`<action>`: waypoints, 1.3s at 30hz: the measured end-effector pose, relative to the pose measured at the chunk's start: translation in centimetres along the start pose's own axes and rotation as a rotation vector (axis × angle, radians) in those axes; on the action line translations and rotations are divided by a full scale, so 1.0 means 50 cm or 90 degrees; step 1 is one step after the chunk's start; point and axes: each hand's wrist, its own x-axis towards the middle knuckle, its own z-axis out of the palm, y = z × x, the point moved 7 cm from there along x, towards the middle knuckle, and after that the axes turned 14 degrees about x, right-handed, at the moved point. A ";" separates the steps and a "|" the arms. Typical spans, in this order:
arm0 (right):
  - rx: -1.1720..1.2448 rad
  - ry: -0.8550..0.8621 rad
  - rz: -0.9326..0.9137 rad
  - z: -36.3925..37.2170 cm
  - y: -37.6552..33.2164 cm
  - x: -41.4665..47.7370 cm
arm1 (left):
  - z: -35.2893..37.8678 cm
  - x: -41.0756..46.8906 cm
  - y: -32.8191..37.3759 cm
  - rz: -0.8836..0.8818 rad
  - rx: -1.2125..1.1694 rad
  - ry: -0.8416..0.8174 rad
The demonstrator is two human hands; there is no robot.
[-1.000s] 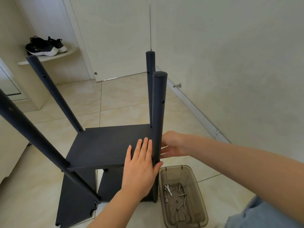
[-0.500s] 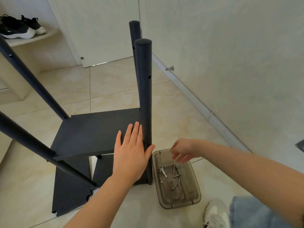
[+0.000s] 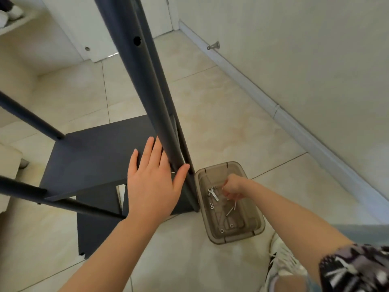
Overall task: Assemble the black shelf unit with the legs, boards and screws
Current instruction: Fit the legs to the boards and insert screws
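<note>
The black shelf unit stands on the tiled floor with its legs pointing up. Its black board sits between the legs, and a second board lies lower down. My left hand presses flat on the board, thumb against the near leg, which has a screw hole. My right hand reaches down into the smoky plastic bin, fingers curled among loose screws and washers. Whether it holds one is hidden.
Two more legs slant up at the left. A wall with a baseboard runs along the right, with a door stopper on it. My white shoe is beside the bin. A closed door stands behind.
My right hand left the leg's side and dropped into the screw bin. My head moved closer and lower, so the near leg fills more of the view. The left hand stays on the board.
</note>
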 end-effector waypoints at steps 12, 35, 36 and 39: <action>-0.105 -0.025 -0.109 0.140 0.078 0.080 | 0.005 -0.002 0.004 -0.020 -0.004 0.071; -0.169 0.041 -0.136 0.028 0.066 0.129 | 0.018 -0.001 0.000 -0.029 -0.021 0.050; -0.162 0.051 -0.133 0.005 0.062 0.133 | 0.017 -0.002 0.001 -0.028 -0.025 0.047; -0.127 0.096 -0.127 -0.057 0.048 0.138 | 0.013 -0.001 0.004 -0.028 -0.040 0.039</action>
